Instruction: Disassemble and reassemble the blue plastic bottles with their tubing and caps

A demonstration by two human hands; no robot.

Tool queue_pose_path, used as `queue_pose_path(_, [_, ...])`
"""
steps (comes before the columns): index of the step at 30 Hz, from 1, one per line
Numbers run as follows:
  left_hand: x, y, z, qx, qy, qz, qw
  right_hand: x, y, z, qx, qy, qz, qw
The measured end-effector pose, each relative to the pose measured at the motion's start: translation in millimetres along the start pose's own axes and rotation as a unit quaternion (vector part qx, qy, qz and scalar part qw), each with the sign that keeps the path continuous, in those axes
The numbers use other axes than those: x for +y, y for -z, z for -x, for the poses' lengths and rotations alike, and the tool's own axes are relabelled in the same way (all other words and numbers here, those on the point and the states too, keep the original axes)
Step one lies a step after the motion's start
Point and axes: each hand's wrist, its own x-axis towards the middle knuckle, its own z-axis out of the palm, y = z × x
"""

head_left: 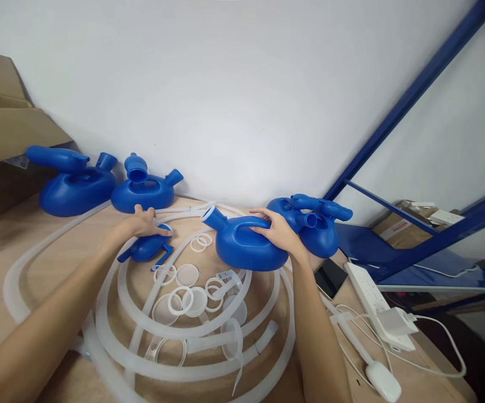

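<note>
My right hand (278, 228) grips a blue bottle (246, 252) by its right end and handle, its open spout pointing up and left. On the left, my left hand (146, 223) has its fingers over a smaller blue part (145, 248) with a spout, lying on the table. Translucent tubing (175, 369) lies coiled in front of the bottle. White rings (180, 301) and clear round lids (187, 275) are scattered within the coils.
More blue bottles stand at the back left (76, 193), (144, 196) and back right (320, 238). A cardboard box (11, 129) is far left. A phone (331, 277), a power strip (372, 296) and cables lie right, beside a blue metal shelf (393, 254).
</note>
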Motion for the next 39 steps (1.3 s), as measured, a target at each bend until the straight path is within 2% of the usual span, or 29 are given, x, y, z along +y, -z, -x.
queue_pose_path(3, [2.4,2.1,1.7,-0.025,0.001,-0.038,0.999,1.1,0.0,1.0,-0.006,-0.004,0.006,1.0])
queue_pose_path(7, [10.4,-1.8,-1.3,-0.029,-0.021,-0.073,0.997,-0.1,2.0,3.1,-0.009,0.001,0.025,1.0])
queue_pose_path(12, [21.2,-16.7,4.1,-0.021,-0.056,-0.088,0.994,-12.0,8.6,9.4,-0.081,0.03,0.053,0.995])
queue_pose_path(16, [29.9,-16.9,8.2,0.0,-0.076,-0.08,0.994,-24.2,8.4,13.2,-0.095,0.002,0.126,0.987])
queue_pose_path(19, [35.9,-0.8,7.4,0.034,-0.073,-0.064,0.995,-29.2,4.4,13.0,-0.088,0.006,0.162,0.983])
queue_pose_path(22, [40.4,29.4,13.8,0.082,-0.077,-0.045,0.993,-28.4,-0.6,11.2,-0.091,0.031,0.165,0.981])
queue_pose_path(24, [43.3,51.9,24.6,0.136,-0.08,-0.001,0.988,-25.5,-3.3,9.7,-0.096,0.041,0.158,0.982])
queue_pose_path(27, [51.3,76.0,44.5,0.244,-0.089,0.18,0.949,-22.1,-5.0,7.7,-0.099,0.05,0.146,0.983])
queue_pose_path(29, [61.8,80.0,55.8,0.266,-0.105,0.273,0.919,-24.9,-5.2,7.4,-0.089,0.063,0.126,0.986])
queue_pose_path(32, [86.2,69.1,69.6,0.299,-0.162,0.326,0.882,-42.1,-10.9,10.8,-0.068,0.117,0.038,0.99])
queue_pose_path(36, [120.8,44.3,90.7,0.408,-0.223,0.344,0.816,-82.3,-40.0,23.7,-0.083,0.189,-0.111,0.972])
queue_pose_path(37, [126.4,40.4,96.2,0.415,-0.223,0.355,0.807,-92.1,-49.0,27.5,-0.06,0.191,-0.127,0.971])
queue_pose_path(39, [131.8,37.8,105.6,0.386,-0.233,0.387,0.804,-106.9,-62.5,33.6,0.02,0.199,-0.144,0.969])
